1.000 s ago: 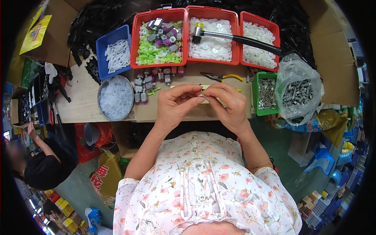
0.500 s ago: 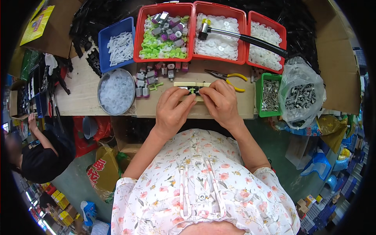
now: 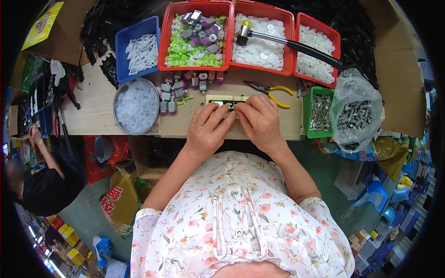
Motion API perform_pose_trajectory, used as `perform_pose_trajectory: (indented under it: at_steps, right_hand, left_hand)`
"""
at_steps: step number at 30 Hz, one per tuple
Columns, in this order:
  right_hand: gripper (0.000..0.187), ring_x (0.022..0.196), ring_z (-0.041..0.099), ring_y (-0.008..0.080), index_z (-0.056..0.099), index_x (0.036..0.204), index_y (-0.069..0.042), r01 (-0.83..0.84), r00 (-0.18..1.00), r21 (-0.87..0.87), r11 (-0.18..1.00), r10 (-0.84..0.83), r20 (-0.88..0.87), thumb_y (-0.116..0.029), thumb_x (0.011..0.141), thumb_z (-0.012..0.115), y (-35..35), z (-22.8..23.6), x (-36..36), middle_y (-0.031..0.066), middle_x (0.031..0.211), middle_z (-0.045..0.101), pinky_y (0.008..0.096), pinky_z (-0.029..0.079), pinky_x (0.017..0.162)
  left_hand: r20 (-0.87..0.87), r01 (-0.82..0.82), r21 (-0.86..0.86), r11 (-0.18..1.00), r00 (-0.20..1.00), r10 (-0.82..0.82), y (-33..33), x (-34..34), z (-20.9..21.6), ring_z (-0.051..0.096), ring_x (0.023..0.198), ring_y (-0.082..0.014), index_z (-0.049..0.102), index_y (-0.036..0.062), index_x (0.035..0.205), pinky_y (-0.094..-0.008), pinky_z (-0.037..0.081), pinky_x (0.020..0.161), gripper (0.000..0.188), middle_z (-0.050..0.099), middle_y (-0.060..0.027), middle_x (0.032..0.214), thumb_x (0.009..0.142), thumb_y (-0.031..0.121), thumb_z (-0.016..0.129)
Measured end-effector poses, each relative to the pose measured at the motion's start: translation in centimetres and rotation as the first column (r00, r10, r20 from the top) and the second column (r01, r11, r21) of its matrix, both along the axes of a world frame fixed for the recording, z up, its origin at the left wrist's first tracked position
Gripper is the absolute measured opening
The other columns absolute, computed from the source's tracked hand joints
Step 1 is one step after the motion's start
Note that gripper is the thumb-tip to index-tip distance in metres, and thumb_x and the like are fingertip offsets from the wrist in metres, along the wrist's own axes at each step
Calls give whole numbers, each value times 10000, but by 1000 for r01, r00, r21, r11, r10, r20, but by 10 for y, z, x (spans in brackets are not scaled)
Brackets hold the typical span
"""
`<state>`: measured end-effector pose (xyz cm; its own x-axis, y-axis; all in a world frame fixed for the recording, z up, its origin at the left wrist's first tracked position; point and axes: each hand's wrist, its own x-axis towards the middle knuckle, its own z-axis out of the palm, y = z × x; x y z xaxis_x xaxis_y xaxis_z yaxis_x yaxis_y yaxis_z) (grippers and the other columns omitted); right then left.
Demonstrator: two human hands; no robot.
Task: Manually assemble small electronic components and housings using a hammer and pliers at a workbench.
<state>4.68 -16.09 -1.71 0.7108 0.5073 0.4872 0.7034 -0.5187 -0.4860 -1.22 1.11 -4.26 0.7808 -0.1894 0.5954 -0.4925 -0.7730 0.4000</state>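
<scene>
In front of me on the bench lies a cream-coloured block (image 3: pixel 240 98), with a small black plastic part (image 3: pixel 225 102) along its near side. A light green piece (image 3: pixel 228 106) shows in the middle of that part. My left hand (image 3: pixel 208 129) is closed on the part's left end, thumb and fingers bent together. At the right end my right hand (image 3: pixel 260 119) pinches it between thumb and forefinger; the fingertips cover what lies beneath. Just left of the block are a loose green piece (image 3: pixel 185 100) and several small grey motors (image 3: pixel 168 97).
Pliers (image 3: pixel 280 90) lie behind my right hand. A hammer (image 3: pixel 292 44) rests across red bins (image 3: pixel 264 72). A blue bin (image 3: pixel 138 76), a round metal tray (image 3: pixel 116 121), a green bin (image 3: pixel 320 135) and a plastic bag (image 3: pixel 340 134) stand around. A co-worker (image 3: pixel 53 180) is at far left.
My left hand has shifted slightly, its fingers now further over the black part. My right hand has barely moved. The co-worker's hand at the far left has moved a little.
</scene>
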Motion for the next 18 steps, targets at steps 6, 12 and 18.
perform_pose_trajectory:
  at_steps: [6,12,18]
  right_hand:
    - [177,786,581,248,679,929,-59,-23,1000,-120,993,23,-3,-36,762,733,0,11,1,56,821,557,372,403,705]
    - [199,818,595,263,677,960,-44,-79,989,-78,994,68,-132,-32,767,724,-3,10,6,72,838,565,391,423,727]
    - [285,852,590,264,674,1039,-39,-113,993,-163,980,108,-35,-50,757,712,-6,11,6,72,884,569,384,439,754]
  left_hand:
    - [20,-5,76,997,1000,4,2,0,-5,567,1047,-260,714,54,1040,-396,433,885,299,631,-62,1114,742,54,682]
    - [26,14,49,999,1000,-15,4,1,-11,560,1047,-255,717,68,1040,-401,425,889,299,627,-45,1121,742,67,693]
    - [28,20,62,998,999,-22,3,1,-9,558,1053,-260,718,64,1037,-403,429,890,313,629,-46,1121,725,72,715]
